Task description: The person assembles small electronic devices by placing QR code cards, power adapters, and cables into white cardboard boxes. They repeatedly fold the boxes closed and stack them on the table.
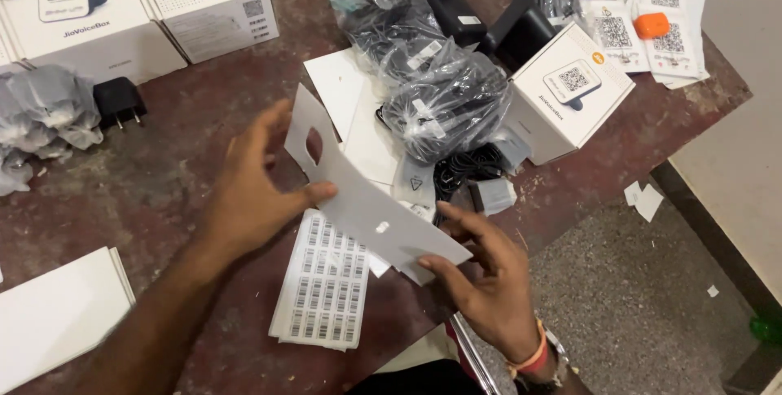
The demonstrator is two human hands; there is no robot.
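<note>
**Two hands steady a die-cut card insert over a crowded packing desk**

Worn reddish desk (pixel 171 175), scuffed and dusty, carries the work as a person holds a white die-cut card insert (pixel 358 199) in the air above it. The left hand (pixel 244 191) pinches the upper end, thumb on the face beside an oval cut-out; the right hand (pixel 489 281) closes fingertips on the lower corner. Both grips are shut on the card, which hangs tilted, clear of the surface. Handling it well likely means holding by the edges, keeping the thin sheet flat so it does not crease at the cut-out, and not letting it sag between the hands.

Directly beneath lies a sheet of barcode labels (pixel 322 285), with loose white cards (pixel 350 94) behind. Black adapters in clear plastic bags (pixel 440 102) crowd the middle, just beside a small white box (pixel 566 94). More white boxes (pixel 208 4) line the far edge, a bare black plug (pixel 120 102) and grey wrapped bundles (pixel 41 114) sit left, printed leaflets with an orange piece (pixel 652 24) far right. Bagged cables near the right hand leave little free room there.
</note>
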